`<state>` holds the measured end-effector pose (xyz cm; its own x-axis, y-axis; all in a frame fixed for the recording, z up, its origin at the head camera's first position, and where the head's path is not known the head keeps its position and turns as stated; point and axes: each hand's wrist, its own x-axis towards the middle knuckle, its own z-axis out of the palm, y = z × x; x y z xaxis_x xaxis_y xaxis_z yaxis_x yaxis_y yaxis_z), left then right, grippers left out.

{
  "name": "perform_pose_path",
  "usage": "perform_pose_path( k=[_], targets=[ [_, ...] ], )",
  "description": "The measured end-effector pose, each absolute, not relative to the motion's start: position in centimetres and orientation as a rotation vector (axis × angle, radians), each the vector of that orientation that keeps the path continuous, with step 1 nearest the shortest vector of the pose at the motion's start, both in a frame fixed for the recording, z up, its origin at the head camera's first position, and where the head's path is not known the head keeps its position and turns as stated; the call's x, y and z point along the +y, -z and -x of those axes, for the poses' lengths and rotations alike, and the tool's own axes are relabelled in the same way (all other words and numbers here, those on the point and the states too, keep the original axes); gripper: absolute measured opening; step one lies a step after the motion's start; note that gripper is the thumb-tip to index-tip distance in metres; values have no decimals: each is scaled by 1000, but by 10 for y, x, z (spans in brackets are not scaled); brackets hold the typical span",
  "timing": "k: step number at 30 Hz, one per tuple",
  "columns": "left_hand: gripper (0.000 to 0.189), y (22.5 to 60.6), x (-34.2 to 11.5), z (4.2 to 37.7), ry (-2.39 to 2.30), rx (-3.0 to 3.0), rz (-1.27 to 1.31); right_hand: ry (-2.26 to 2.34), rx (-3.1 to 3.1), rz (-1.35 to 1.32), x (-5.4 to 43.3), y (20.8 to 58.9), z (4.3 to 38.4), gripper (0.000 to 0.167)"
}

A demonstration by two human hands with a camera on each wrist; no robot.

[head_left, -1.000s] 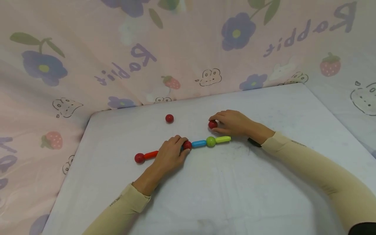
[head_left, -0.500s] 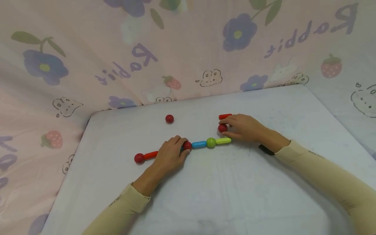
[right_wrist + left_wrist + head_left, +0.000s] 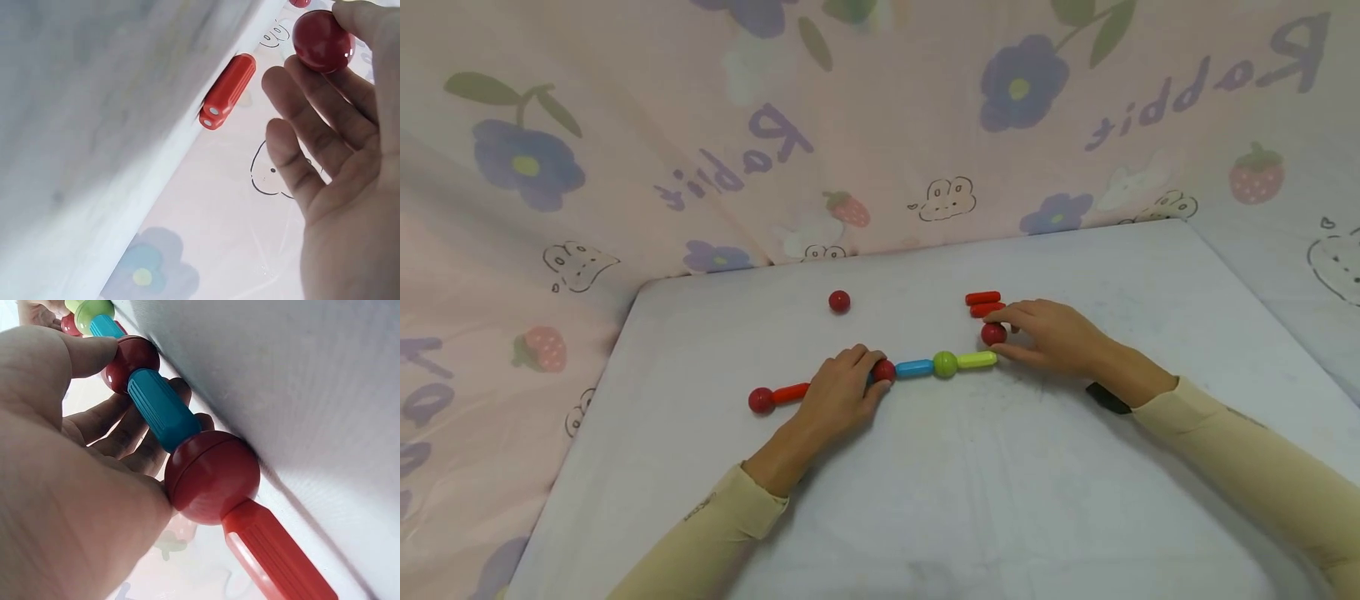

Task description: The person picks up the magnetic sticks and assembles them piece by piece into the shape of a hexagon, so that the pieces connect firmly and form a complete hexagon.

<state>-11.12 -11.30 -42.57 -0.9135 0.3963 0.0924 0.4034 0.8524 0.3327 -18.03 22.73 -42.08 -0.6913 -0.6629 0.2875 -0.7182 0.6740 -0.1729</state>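
Observation:
A chain of magnetic balls and rods lies across the white table. From its left end run a red ball point(image 3: 762, 400) and a red rod point(image 3: 790, 392), then a stretch under my left hand point(image 3: 838, 392). In the left wrist view that stretch shows another red ball point(image 3: 212, 475) and a blue rod point(image 3: 164, 411). My left thumb and fingers hold the chain's middle red ball point(image 3: 885, 371). Beyond it follow a blue rod point(image 3: 914, 368), a green ball point(image 3: 945, 363) and a lime rod point(image 3: 977, 359). My right hand point(image 3: 1052, 337) pinches a separate red ball point(image 3: 993, 334) close to the lime rod's free end.
Two red rods point(image 3: 983, 298) lie side by side just behind the right hand. Farther back and left sits a loose red ball point(image 3: 839, 302). A black object point(image 3: 1108, 398) shows partly under the right wrist. A printed curtain point(image 3: 865, 125) hangs behind the table.
My right hand has moved right and slightly nearer with the red ball, bringing two red rods into view behind it. The left hand stays on the chain.

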Motion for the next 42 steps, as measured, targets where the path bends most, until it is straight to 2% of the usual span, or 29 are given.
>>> perform_pose_path(
  k=[10,42],
  targets=[
    [43,426,-113,111,529,-3016,636,-431,-2652,-1131,238,421,170,44],
    [43,424,-111,112,514,-3010,625,-437,-2621,-1229,239,422,168,37]
  ],
)
